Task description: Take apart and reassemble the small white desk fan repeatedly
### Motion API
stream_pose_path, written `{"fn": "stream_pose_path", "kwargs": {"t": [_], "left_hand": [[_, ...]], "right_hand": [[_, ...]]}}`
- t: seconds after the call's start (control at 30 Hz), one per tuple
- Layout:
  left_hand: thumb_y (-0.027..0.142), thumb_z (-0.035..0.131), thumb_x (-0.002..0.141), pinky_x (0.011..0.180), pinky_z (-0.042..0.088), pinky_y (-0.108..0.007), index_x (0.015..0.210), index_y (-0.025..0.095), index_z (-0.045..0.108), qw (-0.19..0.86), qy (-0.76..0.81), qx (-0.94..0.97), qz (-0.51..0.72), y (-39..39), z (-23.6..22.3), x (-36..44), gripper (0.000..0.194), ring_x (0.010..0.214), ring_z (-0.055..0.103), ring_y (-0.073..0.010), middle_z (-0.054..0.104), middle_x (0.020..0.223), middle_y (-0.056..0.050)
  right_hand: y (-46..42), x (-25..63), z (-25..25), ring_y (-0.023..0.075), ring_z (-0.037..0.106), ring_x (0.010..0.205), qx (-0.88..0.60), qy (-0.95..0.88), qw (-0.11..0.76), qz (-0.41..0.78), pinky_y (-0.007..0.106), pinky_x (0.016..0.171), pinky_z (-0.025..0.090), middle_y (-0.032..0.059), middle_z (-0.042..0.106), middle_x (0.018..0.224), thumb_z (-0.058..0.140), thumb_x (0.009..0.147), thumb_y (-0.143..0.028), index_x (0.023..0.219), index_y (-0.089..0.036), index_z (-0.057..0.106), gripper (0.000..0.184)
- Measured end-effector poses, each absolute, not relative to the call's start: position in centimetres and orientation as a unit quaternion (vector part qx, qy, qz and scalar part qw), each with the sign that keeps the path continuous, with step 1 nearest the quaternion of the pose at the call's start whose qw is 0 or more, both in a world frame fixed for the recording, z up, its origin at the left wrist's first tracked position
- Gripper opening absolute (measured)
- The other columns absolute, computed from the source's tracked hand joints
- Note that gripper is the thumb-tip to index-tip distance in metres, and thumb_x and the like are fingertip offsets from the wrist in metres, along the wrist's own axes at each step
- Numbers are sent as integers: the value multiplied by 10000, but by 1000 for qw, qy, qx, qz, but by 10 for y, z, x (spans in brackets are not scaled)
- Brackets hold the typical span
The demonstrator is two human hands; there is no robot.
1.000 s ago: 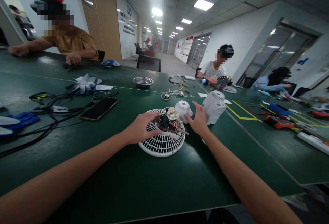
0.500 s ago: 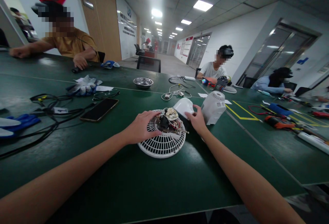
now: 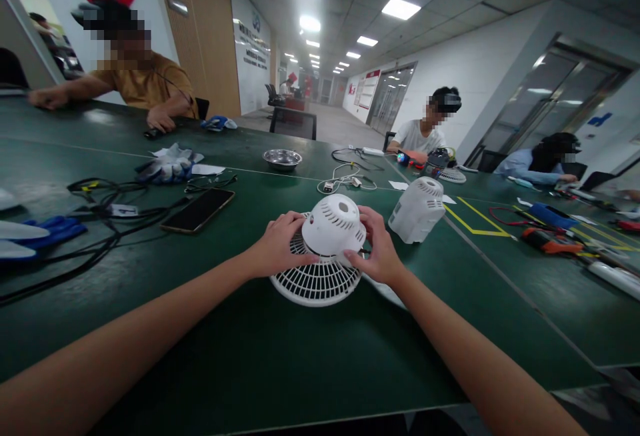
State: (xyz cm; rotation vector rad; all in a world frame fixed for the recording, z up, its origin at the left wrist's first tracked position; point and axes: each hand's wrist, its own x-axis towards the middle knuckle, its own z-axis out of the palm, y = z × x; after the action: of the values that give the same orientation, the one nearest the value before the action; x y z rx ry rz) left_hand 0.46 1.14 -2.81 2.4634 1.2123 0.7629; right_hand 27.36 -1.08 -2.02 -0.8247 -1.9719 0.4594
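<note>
A white vented motor cover [image 3: 334,225] sits over the middle of a round white fan grille [image 3: 316,287], which lies flat on the green table. My right hand [image 3: 379,247] grips the cover's right side, thumb in front and fingers behind. On the left, my left hand [image 3: 283,247] has its thumb and fingers spread around the cover's edge and the grille; whether it bears on the cover or the motor under it is hidden. A flat white part [image 3: 387,291] shows partly beneath my right hand. The motor and wires are covered.
Right of the grille stands a white vented housing [image 3: 419,211]. A phone [image 3: 199,211], black cables [image 3: 107,223], gloves [image 3: 170,164] and a metal bowl [image 3: 283,159] lie left and beyond. A multimeter [image 3: 550,241] is far right. Several people sit around the table.
My right hand has brought the white cover left onto the grille, over the motor and wires that were exposed. My left hand stays at the grille's left side.
</note>
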Motion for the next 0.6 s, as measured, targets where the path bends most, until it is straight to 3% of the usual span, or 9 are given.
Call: {"fn": "stream_pose_path", "kwargs": {"t": [0.13, 0.4, 0.6], "left_hand": [[709, 649, 724, 973, 388, -528, 1319, 258, 517, 157, 421, 855, 259, 10, -23, 5, 758, 1165, 492, -339, 527, 1301, -100], [694, 654, 724, 951, 374, -511, 1290, 238, 512, 142, 442, 846, 262, 7, -25, 8, 740, 1113, 500, -333, 556, 1247, -92], [721, 649, 706, 936, 373, -513, 1298, 248, 499, 132, 447, 846, 258, 10, -28, 8, 772, 1106, 495, -339, 557, 1239, -90]], "right_hand": [[-9, 278, -20, 328, 533, 1245, -339, -822, 444, 114, 510, 1016, 496, 119, 463, 1410, 740, 753, -343, 1426, -292, 335, 787], [-4, 280, -12, 324, 476, 1325, -338, -853, 380, 122, 530, 1109, 408, 107, 436, 1472, 734, 777, -365, 1457, -293, 299, 810], [-2, 283, -13, 332, 486, 1312, -335, -860, 370, 104, 530, 1085, 420, 118, 414, 1485, 713, 781, -402, 1465, -278, 284, 817]]}}
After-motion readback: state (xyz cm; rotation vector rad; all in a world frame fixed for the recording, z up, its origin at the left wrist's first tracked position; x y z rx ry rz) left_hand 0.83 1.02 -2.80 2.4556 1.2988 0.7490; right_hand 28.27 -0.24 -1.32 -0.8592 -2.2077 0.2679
